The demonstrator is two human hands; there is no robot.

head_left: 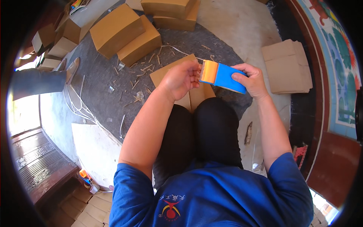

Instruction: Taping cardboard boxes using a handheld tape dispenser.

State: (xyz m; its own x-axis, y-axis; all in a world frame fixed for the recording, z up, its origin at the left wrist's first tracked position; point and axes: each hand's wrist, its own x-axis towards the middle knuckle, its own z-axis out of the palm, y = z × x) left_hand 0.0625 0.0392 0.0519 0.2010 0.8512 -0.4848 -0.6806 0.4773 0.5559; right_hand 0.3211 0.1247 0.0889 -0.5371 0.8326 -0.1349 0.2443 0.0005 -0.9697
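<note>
My right hand point(251, 80) grips a blue and orange tape dispenser point(230, 77) by its rounded blue end, thumb on top. The dispenser is held up over my knees. My left hand point(180, 78) is at its orange front end, fingers curled in beside the toothed edge. Whether those fingers pinch the loose tape end is too small to make out. Below both hands, a brown cardboard box point(166, 72) stands in front of my knees, partly hidden by my left hand and the dispenser.
Closed cardboard boxes point(115, 28) stand ahead on a dark mat point(109, 75) strewn with cardboard scraps. Flattened cardboard point(287, 66) is stacked at the right. Another person's leg point(38, 82) comes in from the left, near white straps point(81, 109). A second orange-and-blue dispenser point(85, 176) lies at the lower left.
</note>
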